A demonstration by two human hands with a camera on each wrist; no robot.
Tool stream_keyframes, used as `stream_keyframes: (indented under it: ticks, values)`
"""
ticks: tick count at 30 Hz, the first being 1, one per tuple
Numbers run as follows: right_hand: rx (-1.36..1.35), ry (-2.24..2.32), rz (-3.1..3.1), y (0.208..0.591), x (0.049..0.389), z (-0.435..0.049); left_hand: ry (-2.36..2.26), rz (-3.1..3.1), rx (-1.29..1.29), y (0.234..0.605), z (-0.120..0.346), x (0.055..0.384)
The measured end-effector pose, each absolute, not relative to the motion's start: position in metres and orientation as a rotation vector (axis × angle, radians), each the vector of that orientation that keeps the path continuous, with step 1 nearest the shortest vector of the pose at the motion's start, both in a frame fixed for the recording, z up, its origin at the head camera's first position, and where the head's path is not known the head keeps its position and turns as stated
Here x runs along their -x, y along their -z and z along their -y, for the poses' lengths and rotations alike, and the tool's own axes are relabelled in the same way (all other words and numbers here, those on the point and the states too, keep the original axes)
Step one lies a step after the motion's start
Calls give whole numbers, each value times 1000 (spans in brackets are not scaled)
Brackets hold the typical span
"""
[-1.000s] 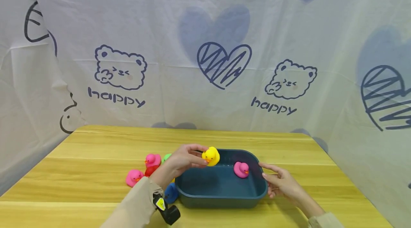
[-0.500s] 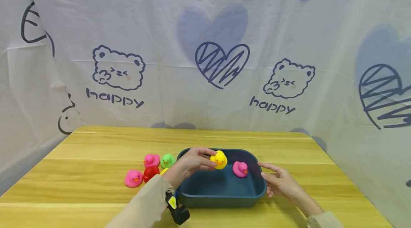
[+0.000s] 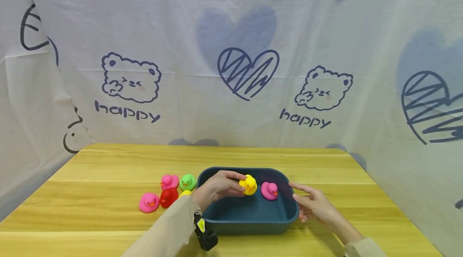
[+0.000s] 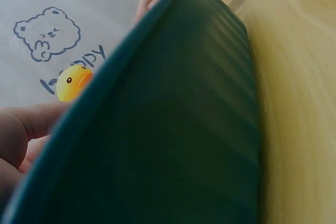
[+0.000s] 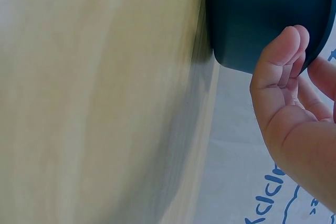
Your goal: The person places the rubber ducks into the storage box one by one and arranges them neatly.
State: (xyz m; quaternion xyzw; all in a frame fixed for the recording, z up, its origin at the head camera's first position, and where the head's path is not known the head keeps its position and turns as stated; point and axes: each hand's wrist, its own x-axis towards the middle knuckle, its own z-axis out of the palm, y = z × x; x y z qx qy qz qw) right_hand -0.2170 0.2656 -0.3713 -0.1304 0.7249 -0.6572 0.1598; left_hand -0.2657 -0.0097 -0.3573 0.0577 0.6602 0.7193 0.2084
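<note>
My left hand pinches a yellow rubber duck between thumb and fingers, low inside a dark teal plastic tub. Whether the duck touches the tub floor, I cannot tell. To its right a pink rubber duck sits in the tub. My right hand holds the tub's right rim, with some fingers curled against the outer wall in the right wrist view. In the left wrist view the tub wall partly hides the yellow duck and the left hand.
Left of the tub, several rubber ducks stand on the wooden table: pink, another pink, red, green, and a yellow one mostly behind the left wrist. A printed cloth hangs behind the table.
My left hand has carried the yellow duck rightward and down into the tub, towards the pink duck. The right hand stays at the rim.
</note>
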Motion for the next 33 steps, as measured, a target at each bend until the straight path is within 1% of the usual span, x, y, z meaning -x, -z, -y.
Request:
stream_keyframes:
  ticks: [15,33]
  values:
    - [348,1887,-2063,373,218,-267,-1888,-1898,-72,366,6,269]
    - [333,1907,-2070,371,215,-266,-1751,-1973,-55,369,3,270]
